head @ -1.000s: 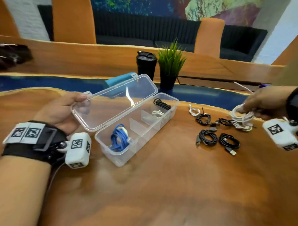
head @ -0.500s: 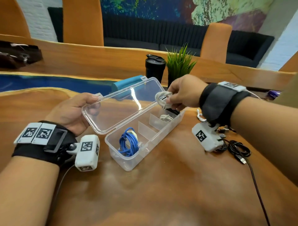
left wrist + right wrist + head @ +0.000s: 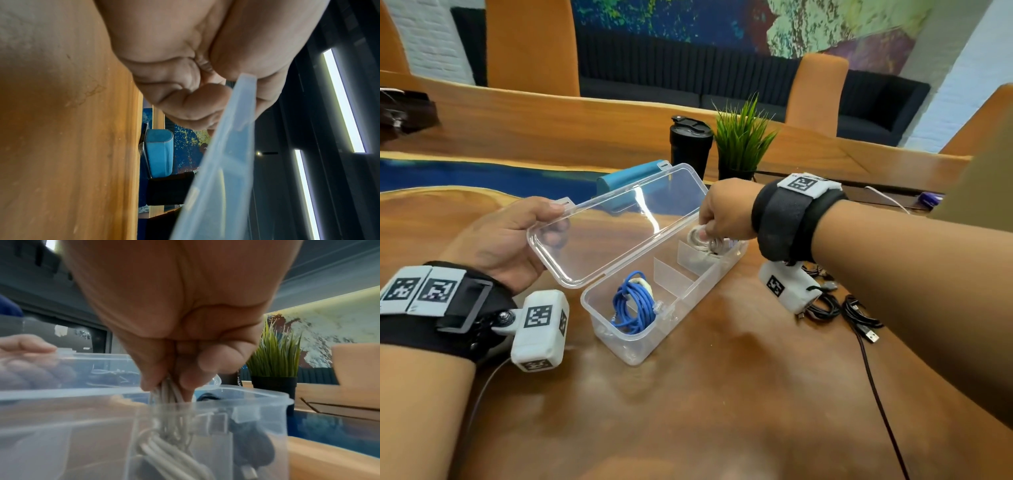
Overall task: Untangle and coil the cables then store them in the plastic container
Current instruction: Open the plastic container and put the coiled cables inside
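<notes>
A clear plastic container (image 3: 640,346) with dividers stands open on the wooden table. My left hand (image 3: 517,236) pinches the corner of its raised lid (image 3: 616,222) and holds it up; the left wrist view shows the lid (image 3: 230,146) between thumb and fingers. My right hand (image 3: 722,216) pinches a coiled white cable (image 3: 700,240) and has it partly down inside the far compartment. In the right wrist view the white cable (image 3: 166,394) runs from my fingertips below the container rim (image 3: 257,394). A coiled blue cable (image 3: 633,305) lies in the near compartment.
Several coiled black cables (image 3: 856,311) lie on the table right of the container, partly behind my right forearm. A black tumbler (image 3: 690,144), a potted plant (image 3: 743,140) and a blue case (image 3: 630,180) stand behind the container.
My right hand carried the white coil from the cable pile at the right across to the container and lowered it into the far compartment. The left hand kept holding the lid up.
</notes>
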A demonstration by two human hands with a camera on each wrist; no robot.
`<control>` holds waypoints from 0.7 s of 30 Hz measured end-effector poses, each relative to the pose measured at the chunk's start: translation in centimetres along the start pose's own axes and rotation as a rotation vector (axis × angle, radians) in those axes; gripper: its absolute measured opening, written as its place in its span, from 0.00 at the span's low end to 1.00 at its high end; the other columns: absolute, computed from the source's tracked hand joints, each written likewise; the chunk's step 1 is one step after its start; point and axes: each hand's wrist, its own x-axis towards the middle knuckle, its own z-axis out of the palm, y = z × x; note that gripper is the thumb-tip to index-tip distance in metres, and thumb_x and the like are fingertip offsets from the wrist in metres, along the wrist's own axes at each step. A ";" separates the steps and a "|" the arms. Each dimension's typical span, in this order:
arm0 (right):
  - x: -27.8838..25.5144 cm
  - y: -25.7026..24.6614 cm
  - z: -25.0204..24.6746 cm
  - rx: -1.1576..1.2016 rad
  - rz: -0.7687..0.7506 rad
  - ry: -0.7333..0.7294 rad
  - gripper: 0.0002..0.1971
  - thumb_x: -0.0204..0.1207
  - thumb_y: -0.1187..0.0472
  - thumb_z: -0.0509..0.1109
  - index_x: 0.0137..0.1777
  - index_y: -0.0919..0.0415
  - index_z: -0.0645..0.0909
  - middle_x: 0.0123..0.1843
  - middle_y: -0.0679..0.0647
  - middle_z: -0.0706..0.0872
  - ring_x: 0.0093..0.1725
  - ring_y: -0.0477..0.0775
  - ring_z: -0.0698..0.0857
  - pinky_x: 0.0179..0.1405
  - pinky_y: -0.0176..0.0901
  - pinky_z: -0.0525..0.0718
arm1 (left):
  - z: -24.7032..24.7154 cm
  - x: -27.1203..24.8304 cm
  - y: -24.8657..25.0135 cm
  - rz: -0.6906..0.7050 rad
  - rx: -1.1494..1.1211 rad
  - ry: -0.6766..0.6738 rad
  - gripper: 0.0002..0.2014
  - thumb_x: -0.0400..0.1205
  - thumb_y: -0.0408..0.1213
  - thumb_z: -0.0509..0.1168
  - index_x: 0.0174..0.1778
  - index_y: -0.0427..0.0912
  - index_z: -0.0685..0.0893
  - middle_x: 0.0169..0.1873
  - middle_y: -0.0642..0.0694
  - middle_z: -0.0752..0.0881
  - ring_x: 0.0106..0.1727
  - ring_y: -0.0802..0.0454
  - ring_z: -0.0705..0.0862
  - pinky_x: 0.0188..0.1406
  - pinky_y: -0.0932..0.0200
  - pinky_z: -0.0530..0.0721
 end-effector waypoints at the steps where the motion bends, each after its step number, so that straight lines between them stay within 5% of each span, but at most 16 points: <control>1: 0.0 0.1 0.1 -0.005 -0.011 -0.007 0.15 0.80 0.50 0.69 0.53 0.60 0.89 0.46 0.55 0.89 0.44 0.54 0.82 0.35 0.39 0.75 | 0.0 0.0 0.0 0.002 0.002 -0.009 0.20 0.59 0.45 0.82 0.43 0.45 0.86 0.43 0.43 0.80 0.41 0.50 0.74 0.46 0.52 0.71; 7: 0.2 1.0 0.5 0.051 -0.001 -0.043 0.12 0.79 0.51 0.70 0.54 0.57 0.89 0.38 0.47 0.84 0.35 0.46 0.79 0.31 0.34 0.74 | 0.8 -0.7 0.2 -0.012 0.014 -0.015 0.23 0.57 0.46 0.83 0.43 0.45 0.85 0.37 0.46 0.80 0.35 0.54 0.75 0.41 0.58 0.73; 11: -0.4 2.2 -0.3 0.059 0.011 0.071 0.19 0.69 0.44 0.78 0.56 0.53 0.86 0.47 0.46 0.86 0.43 0.48 0.80 0.31 0.35 0.73 | 1.6 -1.0 0.4 0.001 0.016 0.001 0.17 0.59 0.40 0.79 0.38 0.44 0.82 0.29 0.50 0.79 0.25 0.58 0.74 0.29 0.66 0.73; 16: -1.2 4.1 -1.1 0.262 0.111 0.027 0.28 0.70 0.44 0.77 0.70 0.53 0.81 0.55 0.46 0.87 0.48 0.50 0.86 0.43 0.43 0.84 | 1.8 -1.3 0.6 0.000 0.041 -0.011 0.20 0.54 0.46 0.84 0.34 0.46 0.84 0.29 0.50 0.74 0.28 0.57 0.69 0.36 0.58 0.66; 21: -0.9 1.3 0.3 -0.096 0.020 -0.002 0.22 0.75 0.40 0.70 0.63 0.53 0.84 0.45 0.46 0.83 0.45 0.50 0.78 0.38 0.40 0.74 | 1.7 -1.5 0.6 0.013 0.033 -0.024 0.14 0.58 0.45 0.82 0.33 0.48 0.86 0.28 0.52 0.75 0.26 0.59 0.71 0.33 0.63 0.70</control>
